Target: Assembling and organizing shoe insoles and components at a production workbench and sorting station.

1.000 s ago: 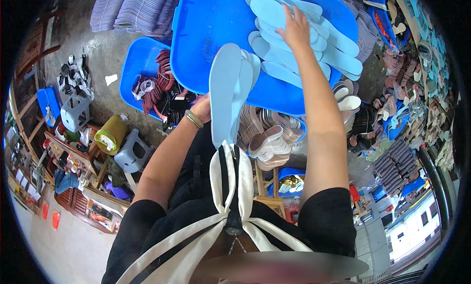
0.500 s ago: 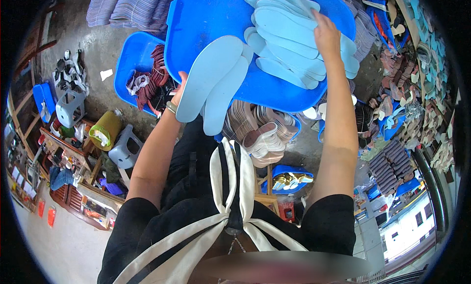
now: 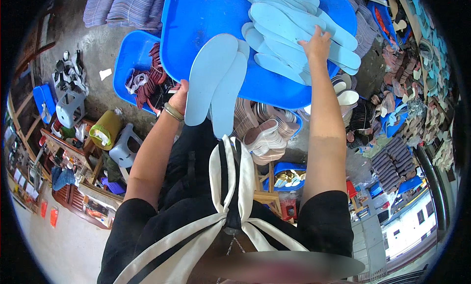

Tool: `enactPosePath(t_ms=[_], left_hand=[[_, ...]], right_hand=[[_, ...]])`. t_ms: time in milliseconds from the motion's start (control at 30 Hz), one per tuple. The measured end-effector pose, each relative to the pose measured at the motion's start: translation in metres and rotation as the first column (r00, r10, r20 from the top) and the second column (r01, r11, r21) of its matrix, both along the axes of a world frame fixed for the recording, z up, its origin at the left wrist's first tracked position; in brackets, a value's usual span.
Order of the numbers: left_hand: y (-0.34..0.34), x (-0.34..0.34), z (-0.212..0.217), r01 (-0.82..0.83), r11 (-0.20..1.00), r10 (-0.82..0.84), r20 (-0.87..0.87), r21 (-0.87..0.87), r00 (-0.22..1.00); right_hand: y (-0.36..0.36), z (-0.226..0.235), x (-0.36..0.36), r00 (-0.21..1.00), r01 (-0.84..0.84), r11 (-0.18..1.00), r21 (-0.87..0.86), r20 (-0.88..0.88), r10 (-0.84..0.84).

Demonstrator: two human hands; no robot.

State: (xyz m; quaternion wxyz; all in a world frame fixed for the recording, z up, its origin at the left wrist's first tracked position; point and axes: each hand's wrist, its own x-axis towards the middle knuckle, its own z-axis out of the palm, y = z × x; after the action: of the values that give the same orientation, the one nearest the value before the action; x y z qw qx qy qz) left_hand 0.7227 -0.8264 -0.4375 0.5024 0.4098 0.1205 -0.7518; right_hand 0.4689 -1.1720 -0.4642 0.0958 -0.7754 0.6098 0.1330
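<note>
The left hand (image 3: 179, 93) pinches a pair of pale blue insoles (image 3: 216, 80) at their heel end, fingers closed around the edge, and the two soles lie fanned flat on the big blue tray (image 3: 206, 19). Half a second ago they hung lower, over the tray's near rim; now they rest further up on its surface, so the pair seems close to being laid down with the others. The right hand (image 3: 318, 38) has slid from the far side of the heap to its near edge and now presses, fingers spread, on the pile of pale blue insoles (image 3: 289, 34), apparently steadying or squaring it. The tray fills the upper middle of the view, and the loose pile sits on its right half. Left of it a smaller blue bin (image 3: 128, 58) holds dark red straps. Below the tray, stacks of tan soles (image 3: 262, 132) stand on the floor.
</note>
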Motion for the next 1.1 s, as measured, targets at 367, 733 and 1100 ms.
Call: enactPosePath(t_ms=[367, 733, 1100], left_hand=[[-0.002, -0.011, 0.021, -0.123, 0.992, 0.119, -0.095, -0.033, 0.988], [-0.002, 0.001, 0.013, -0.197, 0.980, 0.197, 0.005, 0.025, 0.980], [0.027, 0.003, -0.031, -0.510, 0.859, 0.503, -0.258, 0.043, 0.825]], right_hand=[[0.011, 0.020, -0.008, 0.926, -0.293, 0.956, 0.031, -0.240, 0.292], [0.186, 0.144, 0.009, 0.588, -0.043, 0.998, -0.034, 0.807, 0.053], [0.047, 0.028, 0.010, 0.709, 0.287, 0.958, 0.008, 0.671, -0.218]])
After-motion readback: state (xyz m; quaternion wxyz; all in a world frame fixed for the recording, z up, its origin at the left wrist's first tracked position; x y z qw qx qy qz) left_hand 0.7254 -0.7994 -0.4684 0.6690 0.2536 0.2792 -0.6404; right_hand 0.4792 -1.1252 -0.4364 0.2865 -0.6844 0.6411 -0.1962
